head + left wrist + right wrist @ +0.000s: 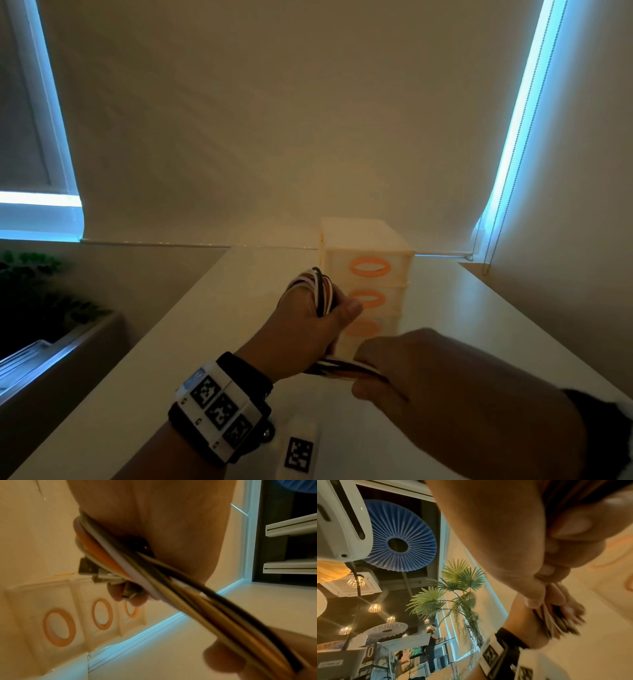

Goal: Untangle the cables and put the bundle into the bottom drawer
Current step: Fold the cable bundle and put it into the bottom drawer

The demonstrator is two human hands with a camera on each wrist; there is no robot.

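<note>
Both hands grip the cable bundle (323,294) above the white counter (171,359), just in front of the three-drawer unit (368,260): left hand (308,325) curled round the looped end, right hand (411,370) pinching the straight run of strands. Untangling looks about done; cables lie side by side. All drawers appear closed. Next move prob. needs one hand freed to pull the bottom drawer (363,329) open w/o letting the loops spring loose.

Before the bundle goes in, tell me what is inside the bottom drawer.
Nothing inside shows. The cream plastic drawer unit's bottom drawer, with its orange oval handle, is closed, and the left hand holding the multicoloured cable bundle partly covers its front.
</note>
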